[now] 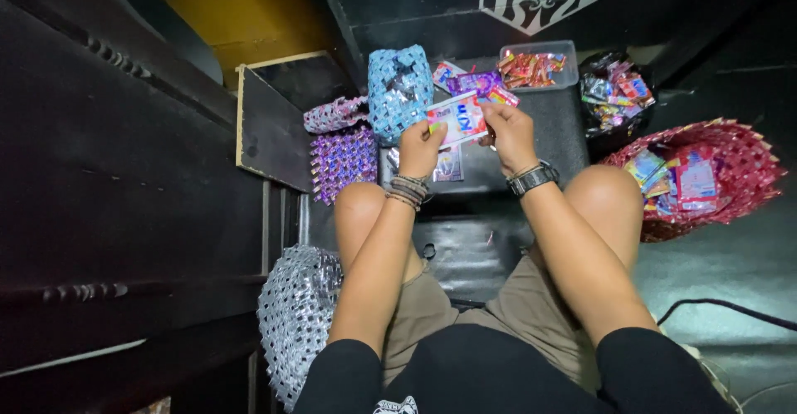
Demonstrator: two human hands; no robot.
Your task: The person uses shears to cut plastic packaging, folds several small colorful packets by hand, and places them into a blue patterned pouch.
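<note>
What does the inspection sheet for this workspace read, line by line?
Surface: dark floor with a black mat under the knees.
Job's things: flattened pink-and-white wrapper, held at both ends by left hand and right hand.
Clutter: blue woven bag, purple woven piece, silver woven bag, clear tub of wrappers, red woven basket of wrappers, black bag of wrappers.
Grippers: both hands pinch the wrapper.
Cables: black cable at the right.
Surroundings: dark wooden furniture at the left.
</note>
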